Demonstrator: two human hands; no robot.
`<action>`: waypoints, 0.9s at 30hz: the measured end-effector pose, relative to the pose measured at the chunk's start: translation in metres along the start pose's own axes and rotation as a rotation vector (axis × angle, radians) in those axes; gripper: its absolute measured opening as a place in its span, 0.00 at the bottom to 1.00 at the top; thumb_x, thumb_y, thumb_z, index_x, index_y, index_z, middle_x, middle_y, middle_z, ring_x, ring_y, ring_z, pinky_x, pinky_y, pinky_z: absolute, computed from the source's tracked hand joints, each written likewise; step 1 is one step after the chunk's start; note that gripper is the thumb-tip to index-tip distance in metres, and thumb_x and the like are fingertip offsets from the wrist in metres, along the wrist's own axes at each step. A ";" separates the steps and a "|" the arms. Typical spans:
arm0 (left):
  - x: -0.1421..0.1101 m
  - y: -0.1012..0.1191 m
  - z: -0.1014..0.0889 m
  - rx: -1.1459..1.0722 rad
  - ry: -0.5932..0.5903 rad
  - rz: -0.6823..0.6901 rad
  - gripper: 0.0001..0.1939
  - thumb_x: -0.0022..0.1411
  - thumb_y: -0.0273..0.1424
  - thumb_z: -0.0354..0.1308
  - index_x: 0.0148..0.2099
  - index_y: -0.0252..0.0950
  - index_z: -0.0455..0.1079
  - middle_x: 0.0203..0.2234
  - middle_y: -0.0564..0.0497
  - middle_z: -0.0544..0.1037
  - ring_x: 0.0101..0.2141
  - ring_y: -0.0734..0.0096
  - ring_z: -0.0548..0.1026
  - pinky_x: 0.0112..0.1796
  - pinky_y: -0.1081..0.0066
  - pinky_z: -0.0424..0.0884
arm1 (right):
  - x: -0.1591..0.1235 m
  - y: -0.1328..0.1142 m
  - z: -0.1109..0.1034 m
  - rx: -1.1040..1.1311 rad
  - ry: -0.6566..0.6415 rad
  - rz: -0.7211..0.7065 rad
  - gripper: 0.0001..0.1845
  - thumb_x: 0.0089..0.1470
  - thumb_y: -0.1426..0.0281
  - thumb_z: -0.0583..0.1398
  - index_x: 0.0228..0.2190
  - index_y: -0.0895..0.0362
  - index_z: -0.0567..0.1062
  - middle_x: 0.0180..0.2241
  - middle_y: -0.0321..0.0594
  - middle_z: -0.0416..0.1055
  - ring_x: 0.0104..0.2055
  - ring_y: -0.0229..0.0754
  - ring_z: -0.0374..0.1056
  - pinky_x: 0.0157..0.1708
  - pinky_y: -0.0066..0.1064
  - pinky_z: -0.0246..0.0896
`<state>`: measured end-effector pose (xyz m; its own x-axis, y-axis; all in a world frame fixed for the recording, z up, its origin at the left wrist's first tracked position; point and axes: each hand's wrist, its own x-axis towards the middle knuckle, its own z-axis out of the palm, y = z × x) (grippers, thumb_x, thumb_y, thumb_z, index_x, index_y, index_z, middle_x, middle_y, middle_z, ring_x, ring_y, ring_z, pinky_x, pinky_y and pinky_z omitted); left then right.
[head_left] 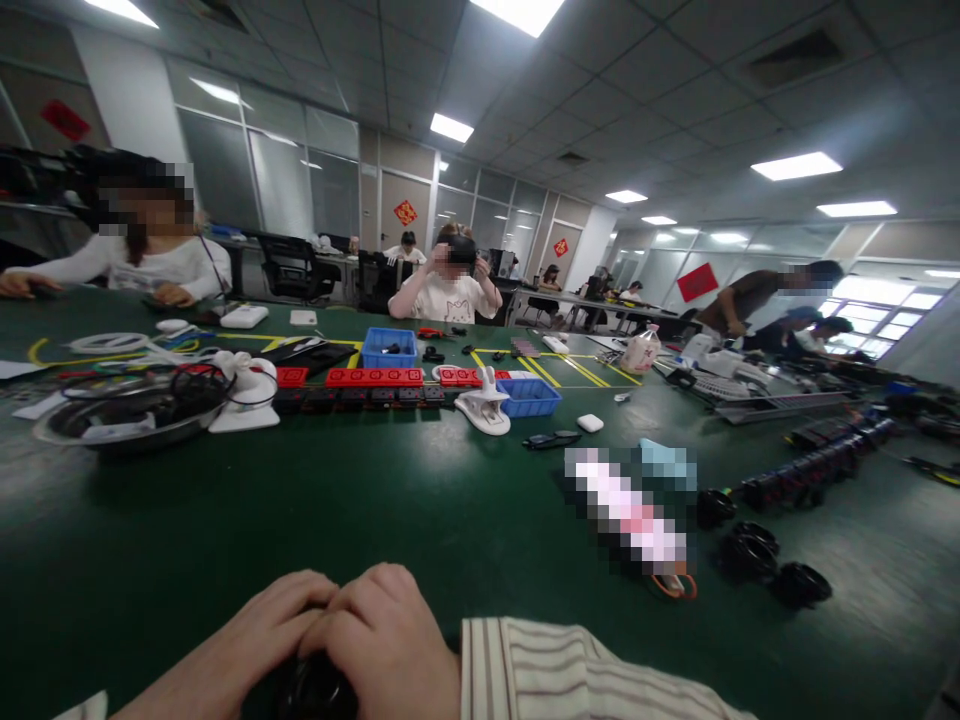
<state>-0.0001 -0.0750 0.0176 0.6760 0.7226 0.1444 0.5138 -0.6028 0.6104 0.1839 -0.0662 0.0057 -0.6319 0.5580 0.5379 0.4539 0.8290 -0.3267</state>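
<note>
Both hands [330, 630] together over a dark object [319, 688], green tabletop [225, 510] beneath

You have a dim room lit by bright ceiling panels.
Beyond your hands [337, 630], the green tabletop [420, 500] catches soft glare; far right, a window [877, 310] washes out, and the edges stretch.

Right sleeve [615, 670]: long, cream fabric with thin brownish stripes running lengthwise; soft creases behind the wrist. Cuff [486, 672]: same cream cloth, banded, its stripes running around the wrist, at right angles to those behind it; straight front edge. Left sleeve [88, 708]: only a small pale corner in view, with a darker line; full pattern cannot be determined. Right hand [390, 640] and left hand [262, 630]: both bare, knuckles rounded.
</note>
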 end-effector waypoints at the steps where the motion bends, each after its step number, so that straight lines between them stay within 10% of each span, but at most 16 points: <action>1: 0.002 0.005 -0.002 -0.012 -0.013 -0.012 0.23 0.49 0.41 0.65 0.49 0.44 0.70 0.47 0.49 0.70 0.45 0.57 0.69 0.48 0.64 0.67 | 0.001 0.002 0.001 -0.015 -0.003 -0.024 0.26 0.46 0.45 0.59 0.33 0.55 0.68 0.31 0.36 0.69 0.35 0.41 0.64 0.36 0.33 0.58; 6: 0.005 0.006 -0.001 0.016 -0.015 -0.074 0.20 0.46 0.31 0.66 0.44 0.44 0.72 0.43 0.52 0.71 0.44 0.57 0.69 0.48 0.64 0.67 | 0.005 0.006 -0.009 0.063 -0.149 -0.232 0.13 0.46 0.63 0.60 0.35 0.54 0.67 0.38 0.33 0.73 0.43 0.37 0.67 0.47 0.31 0.56; 12: -0.008 -0.016 0.009 0.097 0.042 -0.074 0.36 0.47 0.40 0.68 0.57 0.44 0.60 0.53 0.45 0.66 0.51 0.50 0.67 0.52 0.57 0.65 | 0.000 0.002 -0.021 0.071 -0.168 -0.394 0.12 0.56 0.63 0.56 0.42 0.51 0.64 0.49 0.29 0.70 0.59 0.33 0.54 0.63 0.40 0.22; 19: -0.012 -0.019 0.011 0.071 0.108 0.008 0.38 0.49 0.50 0.63 0.59 0.43 0.57 0.55 0.43 0.63 0.53 0.48 0.63 0.54 0.53 0.61 | -0.002 -0.012 -0.008 0.104 0.122 -0.010 0.30 0.51 0.46 0.55 0.44 0.56 0.64 0.42 0.42 0.68 0.43 0.43 0.64 0.44 0.36 0.58; 27: 0.006 0.015 -0.004 0.009 0.020 -0.063 0.17 0.51 0.35 0.62 0.45 0.42 0.69 0.42 0.50 0.70 0.42 0.59 0.69 0.47 0.63 0.67 | 0.000 -0.006 0.006 -0.026 0.038 0.080 0.27 0.45 0.46 0.60 0.34 0.56 0.66 0.34 0.39 0.67 0.36 0.43 0.63 0.37 0.36 0.59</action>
<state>0.0095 -0.0788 0.0305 0.6314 0.7659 0.1213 0.5599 -0.5585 0.6120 0.1771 -0.0712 0.0032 -0.5689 0.6201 0.5402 0.5181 0.7804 -0.3501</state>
